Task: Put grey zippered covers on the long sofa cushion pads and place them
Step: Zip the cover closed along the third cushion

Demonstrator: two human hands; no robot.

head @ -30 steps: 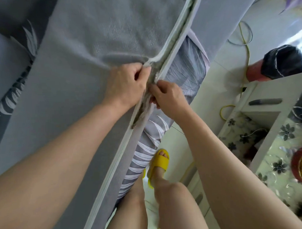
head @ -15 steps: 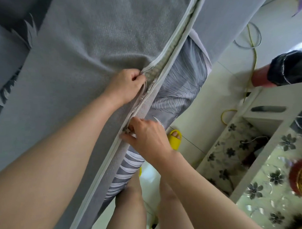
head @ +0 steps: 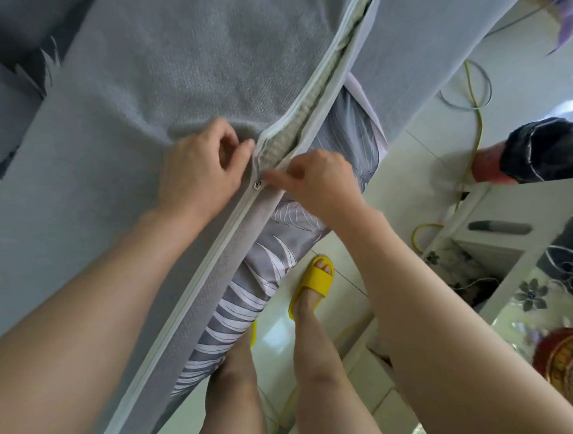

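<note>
- While the left hand pinches the cover at the zip's left edge, fingers curled, the right hand pinches the right edge.
- Between both hands sits the slider; the zip is joined nearer the wrists.
- Beyond the hands it gapes, showing the pad inside.

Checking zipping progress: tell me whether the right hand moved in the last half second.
Yes. The right hand moved up along the grey cover's zipper, now level with the left hand.
</note>
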